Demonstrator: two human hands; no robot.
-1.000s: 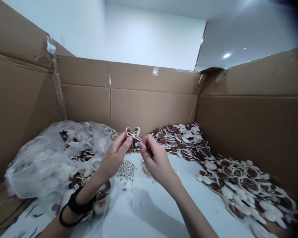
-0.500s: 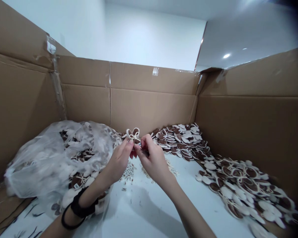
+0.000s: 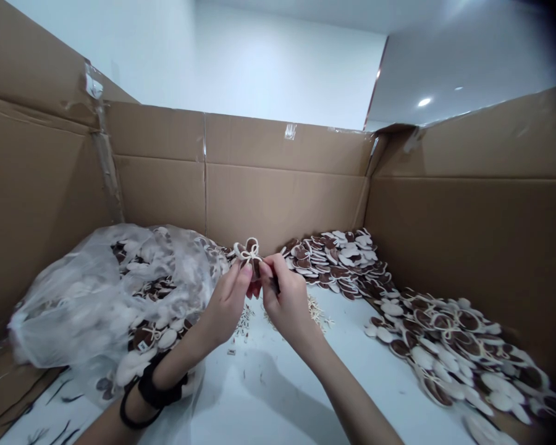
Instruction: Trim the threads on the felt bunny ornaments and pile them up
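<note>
A small brown patch (image 3: 256, 267) with a cream edge, two ear-like loops and a cream cord bow (image 3: 251, 254) is held up in front of me. My left hand (image 3: 227, 300) pinches its lower left side, thumb on the front. On the lower right side, my right hand (image 3: 285, 296) grips the same patch between thumb and fingers. A dark slim object (image 3: 274, 285) shows inside the right hand; its kind is hard to make out. The patch's lower part is covered by the fingers.
A clear plastic bag (image 3: 88, 296) full of similar patches lies at left. Heaps of brown and white patches (image 3: 338, 262) stand at back right and along the right (image 3: 458, 346). Small cream bits (image 3: 319, 314) lie on the white table (image 3: 269, 395). Cardboard walls (image 3: 282, 194) surround it.
My right thumb and fingers have shifted from below the patch up to its right edge. More of the patch's brown front shows, and the small pale bit beside it is out of sight.
</note>
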